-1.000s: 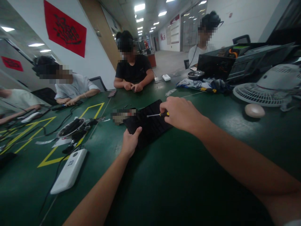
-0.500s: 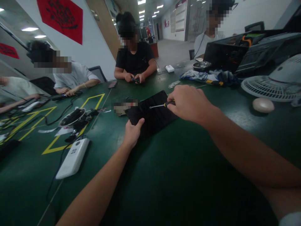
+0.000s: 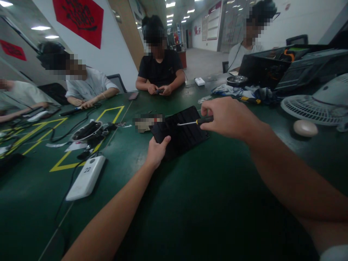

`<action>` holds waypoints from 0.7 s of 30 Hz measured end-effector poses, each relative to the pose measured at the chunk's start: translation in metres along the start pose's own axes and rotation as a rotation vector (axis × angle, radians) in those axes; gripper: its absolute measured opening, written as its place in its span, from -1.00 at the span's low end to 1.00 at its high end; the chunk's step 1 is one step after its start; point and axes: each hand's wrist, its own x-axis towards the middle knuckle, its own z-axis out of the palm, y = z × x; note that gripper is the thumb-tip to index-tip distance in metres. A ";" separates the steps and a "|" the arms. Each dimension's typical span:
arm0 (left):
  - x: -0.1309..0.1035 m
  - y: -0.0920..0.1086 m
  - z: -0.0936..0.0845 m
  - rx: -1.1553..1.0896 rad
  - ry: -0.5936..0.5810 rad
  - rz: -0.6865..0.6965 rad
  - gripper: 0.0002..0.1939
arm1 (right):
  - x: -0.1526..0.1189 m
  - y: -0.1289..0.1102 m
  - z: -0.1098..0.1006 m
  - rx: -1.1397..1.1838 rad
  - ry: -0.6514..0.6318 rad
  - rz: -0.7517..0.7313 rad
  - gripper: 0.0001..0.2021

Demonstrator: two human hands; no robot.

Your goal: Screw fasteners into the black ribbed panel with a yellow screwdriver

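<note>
A flat black panel (image 3: 185,136) lies tilted over the green table in the middle of the view. My left hand (image 3: 158,151) grips its near left edge, thumb on top and the other fingers hidden beneath. From the right, my right hand (image 3: 221,116) is closed on a screwdriver (image 3: 205,120) with a black and yellow handle. Its thin metal shaft points left over the panel; whether the tip touches the surface cannot be made out. Just behind the panel's left corner sits a tan, partly blurred item (image 3: 145,124).
A white power bank (image 3: 87,177) with a cable lies at the left, near a round bundle of black parts (image 3: 88,132). At the right are a white fan (image 3: 307,108), a pale oval object (image 3: 305,128) and cloth gloves (image 3: 231,90). Several people sit across the table (image 3: 190,206).
The view has shifted slightly. The fingers of my right hand have changed their hold, and more of the screwdriver's dark handle shows. My left hand keeps its grip on the panel.
</note>
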 end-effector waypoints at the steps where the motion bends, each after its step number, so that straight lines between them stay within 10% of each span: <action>1: 0.000 0.000 0.000 0.006 0.001 0.000 -0.51 | 0.001 0.002 0.000 -0.003 0.010 -0.003 -0.78; 21: 0.002 0.001 -0.003 -0.006 -0.013 -0.013 -0.41 | 0.008 0.005 0.002 0.040 0.022 0.022 -0.80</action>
